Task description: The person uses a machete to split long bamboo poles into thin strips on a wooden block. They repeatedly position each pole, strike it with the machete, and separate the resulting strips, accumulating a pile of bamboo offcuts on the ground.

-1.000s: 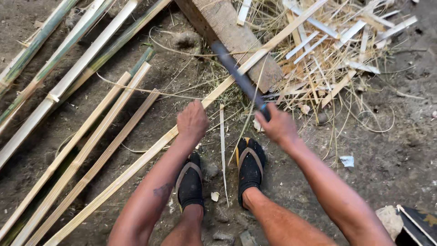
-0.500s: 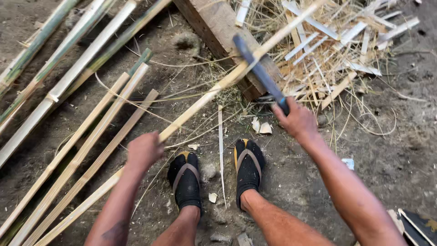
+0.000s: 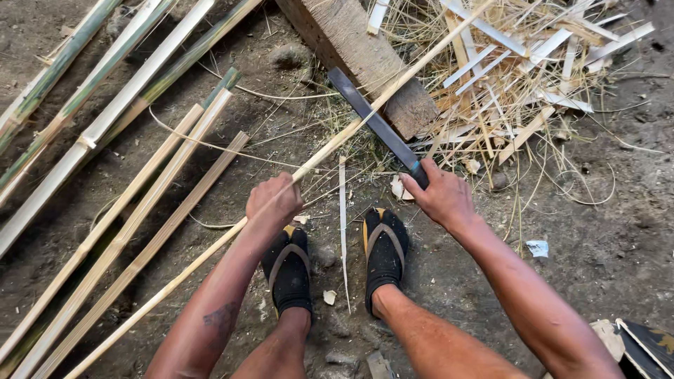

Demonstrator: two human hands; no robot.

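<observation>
My left hand (image 3: pixel 272 201) grips a long thin bamboo strip (image 3: pixel 330 149) that runs diagonally from lower left up across a wooden block (image 3: pixel 365 56). My right hand (image 3: pixel 441 196) holds the handle of a long dark knife (image 3: pixel 372 121); its blade lies against the strip just in front of the block. My two feet in black sandals (image 3: pixel 337 256) stand below the hands on the dirt. A thin bamboo sliver (image 3: pixel 343 231) lies between the feet.
Several split bamboo slats (image 3: pixel 126 189) and green bamboo poles (image 3: pixel 77 91) lie on the dirt at left. A heap of bamboo offcuts and shavings (image 3: pixel 519 70) lies behind the block at upper right. Small chips dot the ground near my feet.
My left hand slid down the strip, then back up it toward the blade. The knife rose off the strip and has come back down against it near the block.
</observation>
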